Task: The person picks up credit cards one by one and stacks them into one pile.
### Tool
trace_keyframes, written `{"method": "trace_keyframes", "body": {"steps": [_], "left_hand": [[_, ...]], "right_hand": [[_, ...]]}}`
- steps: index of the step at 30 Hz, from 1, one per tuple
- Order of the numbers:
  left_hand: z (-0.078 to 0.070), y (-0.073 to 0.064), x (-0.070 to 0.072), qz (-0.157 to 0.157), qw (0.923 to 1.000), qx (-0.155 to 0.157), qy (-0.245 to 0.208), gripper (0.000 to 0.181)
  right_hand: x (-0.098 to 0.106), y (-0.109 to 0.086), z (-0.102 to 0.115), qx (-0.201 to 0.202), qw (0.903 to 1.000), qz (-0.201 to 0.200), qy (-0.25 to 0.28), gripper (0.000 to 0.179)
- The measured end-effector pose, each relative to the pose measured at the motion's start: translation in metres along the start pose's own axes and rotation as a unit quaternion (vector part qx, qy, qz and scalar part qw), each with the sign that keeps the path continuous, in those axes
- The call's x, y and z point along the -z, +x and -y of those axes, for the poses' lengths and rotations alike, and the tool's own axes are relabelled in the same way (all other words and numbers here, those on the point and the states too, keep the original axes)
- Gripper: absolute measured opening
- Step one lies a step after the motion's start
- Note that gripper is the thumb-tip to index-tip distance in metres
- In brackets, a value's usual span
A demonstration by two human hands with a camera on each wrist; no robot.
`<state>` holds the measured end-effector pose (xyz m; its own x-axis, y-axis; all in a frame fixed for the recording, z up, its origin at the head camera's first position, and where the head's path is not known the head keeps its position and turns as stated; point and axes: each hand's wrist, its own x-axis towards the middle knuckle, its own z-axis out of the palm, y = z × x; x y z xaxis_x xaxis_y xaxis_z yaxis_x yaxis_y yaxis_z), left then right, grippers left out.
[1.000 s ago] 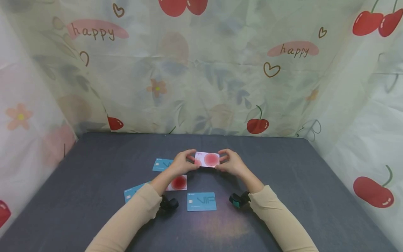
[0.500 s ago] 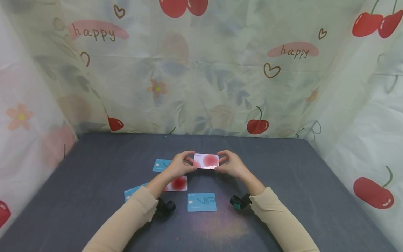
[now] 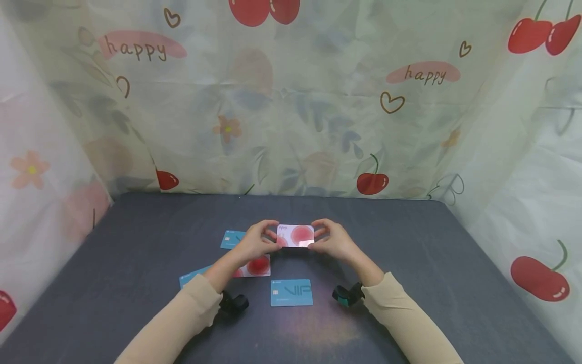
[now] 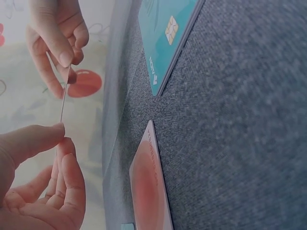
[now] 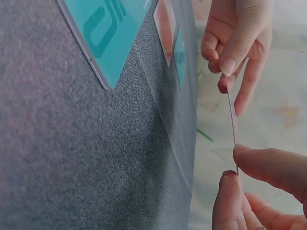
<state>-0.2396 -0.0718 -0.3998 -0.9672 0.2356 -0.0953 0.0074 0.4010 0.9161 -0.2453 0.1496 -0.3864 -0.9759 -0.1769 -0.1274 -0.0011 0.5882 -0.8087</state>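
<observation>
Lengthwise from left hand (image 3: 256, 241) to right hand (image 3: 336, 240) runs the pink card (image 3: 295, 236) — fingers pinching its short ends.

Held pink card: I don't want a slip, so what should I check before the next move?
1. Left hand grips the held pink card at its left end: ok.
2. Right hand grips its right end: ok.
3. Held pink card raised off the table: ok.
4. Front blue card unobstructed, head view: ok.
5. Lying pink card unobstructed, head view: not ok, left forearm covers part.
6. Held card's back print: cannot tell.
</observation>
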Motion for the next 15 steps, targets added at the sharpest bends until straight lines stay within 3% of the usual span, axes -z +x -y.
{"method": "trace_keyframes", "body": {"steps": [15], "left_hand": [[0.0033,-0.0077,0.0038,0.016,0.9999,-0.003,-0.005,0.06]], "right_hand": [[0.0003,-0.0072,0.0021,0.026,0.9995,0.015,0.007,0.056]]}}
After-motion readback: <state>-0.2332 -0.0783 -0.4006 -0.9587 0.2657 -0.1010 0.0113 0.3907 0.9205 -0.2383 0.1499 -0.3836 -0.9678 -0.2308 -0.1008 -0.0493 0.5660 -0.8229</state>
